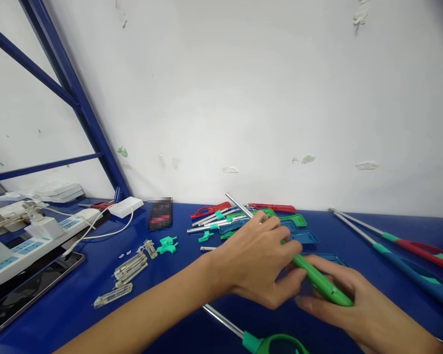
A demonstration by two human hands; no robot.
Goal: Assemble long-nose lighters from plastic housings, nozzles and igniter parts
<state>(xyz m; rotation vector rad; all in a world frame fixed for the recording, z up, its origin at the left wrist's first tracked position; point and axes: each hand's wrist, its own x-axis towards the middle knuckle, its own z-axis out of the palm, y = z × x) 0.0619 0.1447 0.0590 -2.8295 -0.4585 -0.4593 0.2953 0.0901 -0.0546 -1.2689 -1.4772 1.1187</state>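
A green long-necked lighter (323, 282) slants across in front of me, its metal tube pointing up and left. My left hand (262, 260) is wrapped over its upper part from above, hiding where tube and handle meet. My right hand (358, 295) grips the handle's lower end between thumb and fingers. Below them lies another green lighter (280, 339), partly cut off by the bottom edge. Behind my left hand is a pile of metal tubes (206, 227), teal triggers (167, 245) and handle shells, among them a red shell (211, 210) and a blue shell (304, 238).
Clear fuel tanks (131, 269) lie left of my forearm. A red lighter (424, 250) and a blue lighter (406, 263) rest at the right. Farther left are a phone (33, 295), a power strip (33, 246), a white cabled box (126, 207) and a blue frame (81, 103).
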